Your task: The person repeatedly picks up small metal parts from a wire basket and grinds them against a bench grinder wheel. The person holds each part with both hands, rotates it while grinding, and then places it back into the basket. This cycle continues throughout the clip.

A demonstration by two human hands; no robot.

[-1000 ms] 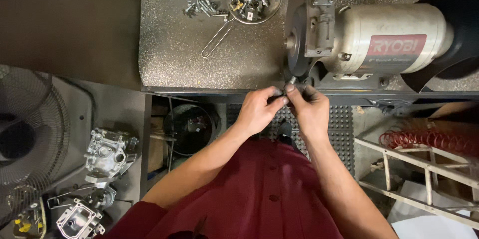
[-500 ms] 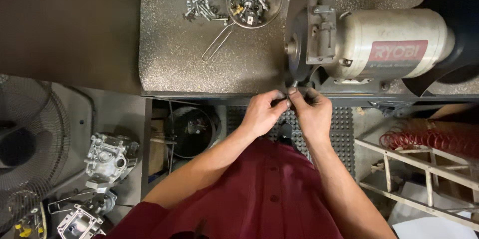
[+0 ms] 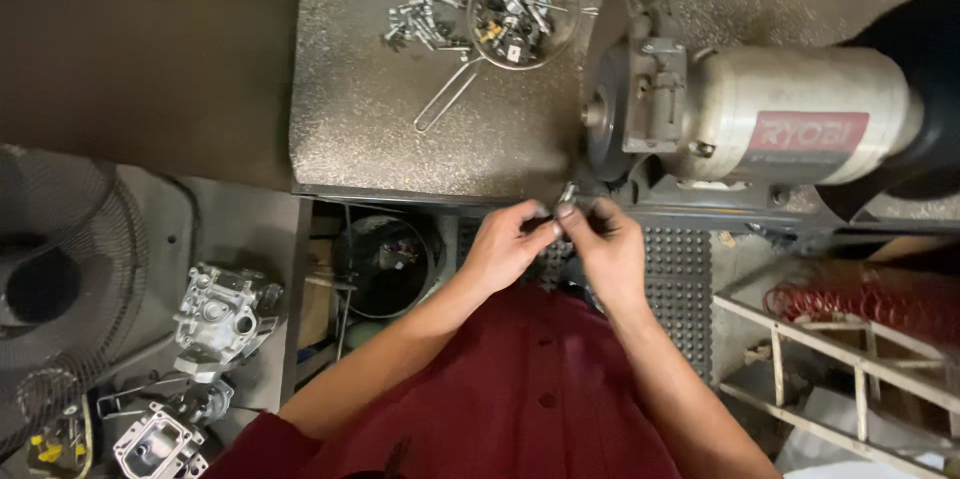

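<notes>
Small metal part pinched between the fingertips of both hands, left hand and right hand closed together on it, just below the grinding wheel of the bench grinder at the front edge of the workbench. Not clearly touching the wheel, too small to tell; judged mid-way, one piece in hand. Farther back, wire strainer holding more small hardware, loose screws beside it; carburetor bodies low at left, apparently untouched.
</notes>
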